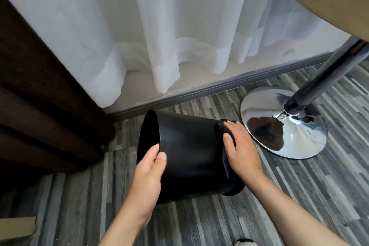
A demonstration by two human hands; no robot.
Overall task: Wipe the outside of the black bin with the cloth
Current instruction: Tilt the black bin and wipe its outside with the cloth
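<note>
The black bin [191, 152] is tipped on its side above the floor, its open mouth facing left and its base to the right. My left hand [148, 173] grips the rim at the mouth, thumb on the outside wall and fingers inside. My right hand [239, 146] lies flat near the bin's base end, pressing a dark cloth [224, 158] against the outside wall. Most of the cloth is hidden under that hand; only a dark strip shows along its left edge.
A chrome round table base [283, 124] with a dark pole [327, 74] stands close to the right of the bin. White sheer curtains [159, 26] hang behind, a dark brown curtain [40, 86] at the left. Grey striped wood floor [199, 221] lies below. A cardboard piece [16, 225] sits at bottom left.
</note>
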